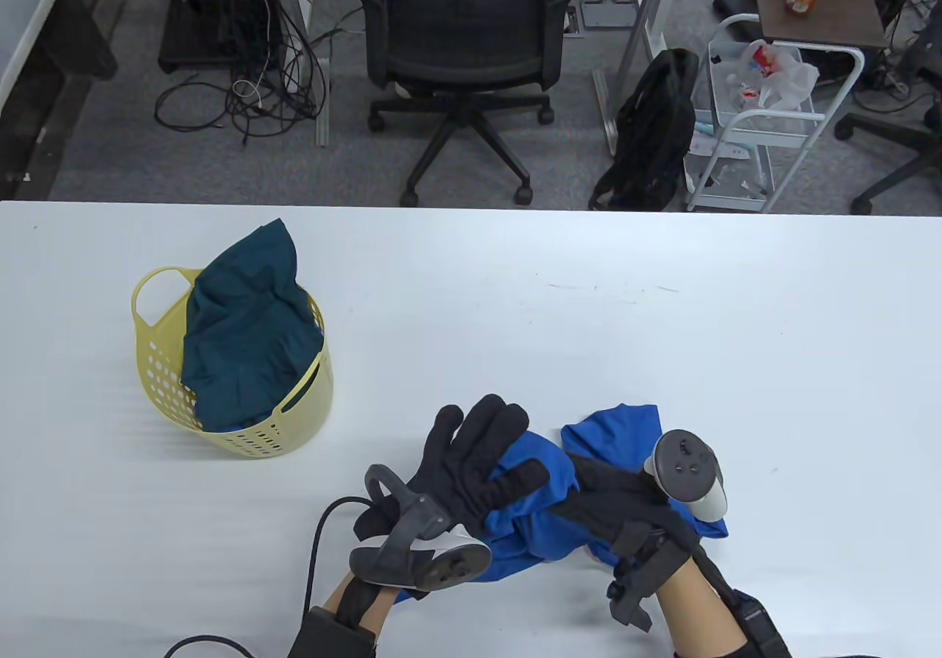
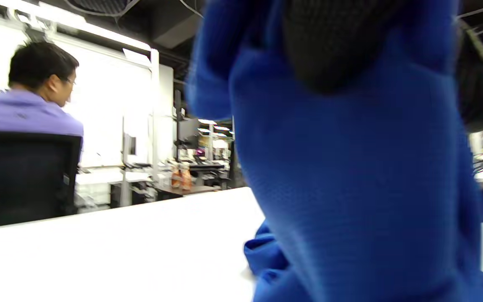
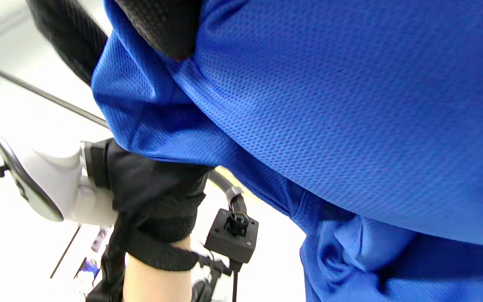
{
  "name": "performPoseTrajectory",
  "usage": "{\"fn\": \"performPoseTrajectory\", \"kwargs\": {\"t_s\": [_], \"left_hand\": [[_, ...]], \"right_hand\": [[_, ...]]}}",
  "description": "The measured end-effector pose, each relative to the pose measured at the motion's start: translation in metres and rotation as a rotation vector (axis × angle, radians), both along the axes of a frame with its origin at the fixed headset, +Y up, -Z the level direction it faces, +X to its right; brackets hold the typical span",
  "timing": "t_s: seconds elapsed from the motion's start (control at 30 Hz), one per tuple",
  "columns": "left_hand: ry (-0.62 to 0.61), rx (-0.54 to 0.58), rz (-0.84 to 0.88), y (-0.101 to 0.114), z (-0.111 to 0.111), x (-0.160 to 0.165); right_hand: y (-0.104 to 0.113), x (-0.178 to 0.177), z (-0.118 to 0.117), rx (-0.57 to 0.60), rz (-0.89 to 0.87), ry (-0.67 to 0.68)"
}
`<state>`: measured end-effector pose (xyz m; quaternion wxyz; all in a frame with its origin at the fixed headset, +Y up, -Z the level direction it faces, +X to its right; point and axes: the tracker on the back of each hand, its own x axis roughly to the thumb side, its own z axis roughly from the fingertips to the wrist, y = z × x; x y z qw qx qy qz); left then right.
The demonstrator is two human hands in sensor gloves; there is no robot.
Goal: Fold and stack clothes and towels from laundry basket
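A blue mesh garment [image 1: 614,426] is bunched near the table's front edge, partly lifted between both hands. My left hand [image 1: 478,459] is on its left part, fingers stretched out and thumb lying across the cloth. My right hand [image 1: 611,496] grips the cloth from the right. The blue cloth hangs down to the table in the left wrist view [image 2: 350,188] and fills the right wrist view [image 3: 350,105]. A yellow laundry basket [image 1: 158,297] stands at the left with a dark teal garment [image 1: 250,334] in it.
The white table [image 1: 589,305] stretches wide behind the hands. A black cable [image 1: 316,540] runs from my left wrist over the table's front. An office chair [image 1: 464,47] and a backpack [image 1: 655,128] stand beyond the far edge.
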<state>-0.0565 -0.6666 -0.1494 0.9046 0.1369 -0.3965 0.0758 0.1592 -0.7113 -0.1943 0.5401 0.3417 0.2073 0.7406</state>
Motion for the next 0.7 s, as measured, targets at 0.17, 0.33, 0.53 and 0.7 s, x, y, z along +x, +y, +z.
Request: {"fn": "performPoseTrajectory", "kwargs": {"t_s": [0.17,0.33,0.53,0.7], "left_hand": [[-0.027,-0.076,0.192,-0.003,-0.008,-0.007],[-0.038,-0.299,0.627,-0.003,-0.019,-0.026],[0.409,-0.454,0.588,0.016,-0.019,-0.053],[0.166,-0.779,0.897,0.013,-0.022,-0.061]], "right_hand": [[-0.014,0.000,-0.003,-0.018,0.073,-0.079],[0.001,0.021,0.000,0.165,0.260,-0.507],[0.034,0.005,0.019,0.365,0.196,-0.270],[-0.012,-0.045,0.026,0.228,0.820,0.033]]}}
